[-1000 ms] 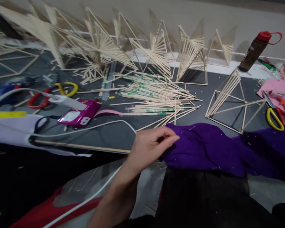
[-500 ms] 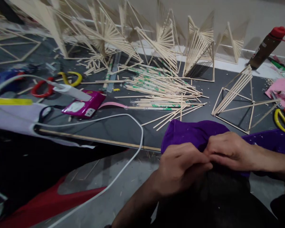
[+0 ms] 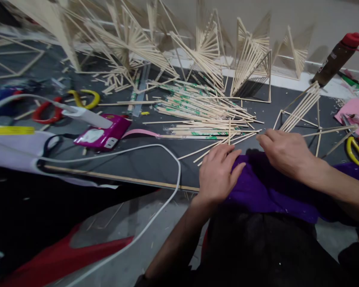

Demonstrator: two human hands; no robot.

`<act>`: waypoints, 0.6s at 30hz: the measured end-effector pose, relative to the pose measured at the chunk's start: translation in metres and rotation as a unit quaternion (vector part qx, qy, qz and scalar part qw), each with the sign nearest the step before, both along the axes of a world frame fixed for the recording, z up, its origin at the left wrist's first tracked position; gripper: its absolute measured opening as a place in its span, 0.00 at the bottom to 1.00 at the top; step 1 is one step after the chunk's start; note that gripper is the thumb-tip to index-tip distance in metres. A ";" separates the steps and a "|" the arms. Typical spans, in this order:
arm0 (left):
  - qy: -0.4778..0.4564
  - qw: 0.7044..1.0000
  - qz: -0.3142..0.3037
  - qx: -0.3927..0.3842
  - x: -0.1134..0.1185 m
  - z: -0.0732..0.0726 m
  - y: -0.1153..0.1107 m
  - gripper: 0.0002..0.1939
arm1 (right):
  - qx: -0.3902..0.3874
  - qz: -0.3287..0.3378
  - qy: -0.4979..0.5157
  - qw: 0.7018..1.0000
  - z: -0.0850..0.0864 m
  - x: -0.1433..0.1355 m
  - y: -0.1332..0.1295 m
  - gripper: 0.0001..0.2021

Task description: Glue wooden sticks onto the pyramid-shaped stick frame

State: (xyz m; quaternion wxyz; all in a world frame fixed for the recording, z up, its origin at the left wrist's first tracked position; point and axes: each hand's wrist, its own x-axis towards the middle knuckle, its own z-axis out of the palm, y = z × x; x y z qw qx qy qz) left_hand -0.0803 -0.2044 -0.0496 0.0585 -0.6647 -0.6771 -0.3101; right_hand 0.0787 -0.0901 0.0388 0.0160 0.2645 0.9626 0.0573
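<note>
My left hand [image 3: 217, 173] lies at the table's near edge, thumb apart, its fingertips by the ends of several loose thin wooden sticks [image 3: 203, 150]. My right hand [image 3: 288, 153] is closed, fingertips together close to the tip of one of those sticks; whatever they hold, if anything, is hidden. Beneath and between both hands spreads a purple cloth [image 3: 266, 187], running from the table edge over my lap. Just beyond my right hand stands an open frame of glued sticks [image 3: 302, 105], partly covered by the hand.
Stick packs in green-printed wrappers [image 3: 197, 105] lie mid-table. Twisted stick models [image 3: 251, 52] line the wall. A magenta power box [image 3: 104, 133] with a white cable [image 3: 137, 148] sits left. Yellow-handled scissors [image 3: 356, 151] and a brown bottle [image 3: 335, 61] are at right.
My hands were together over my lap, pinching at the cloth. They have parted and moved forward onto the table edge, and the purple cloth now lies lower and flatter.
</note>
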 end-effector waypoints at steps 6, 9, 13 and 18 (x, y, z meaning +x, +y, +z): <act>0.013 0.998 0.037 -0.047 0.006 -0.015 -0.001 0.16 | -0.001 -0.021 -0.076 0.997 -0.029 -0.054 0.019 0.20; 0.007 0.998 0.039 -0.053 0.005 -0.015 -0.003 0.17 | 0.001 -0.018 -0.084 0.996 -0.038 -0.056 0.027 0.20; -0.003 0.996 0.042 -0.074 0.007 -0.012 -0.003 0.16 | 0.024 -0.014 -0.079 0.997 -0.041 -0.051 0.031 0.18; -0.012 0.997 0.037 -0.069 0.006 -0.011 -0.004 0.16 | 0.035 -0.036 -0.091 0.995 -0.032 -0.046 0.027 0.17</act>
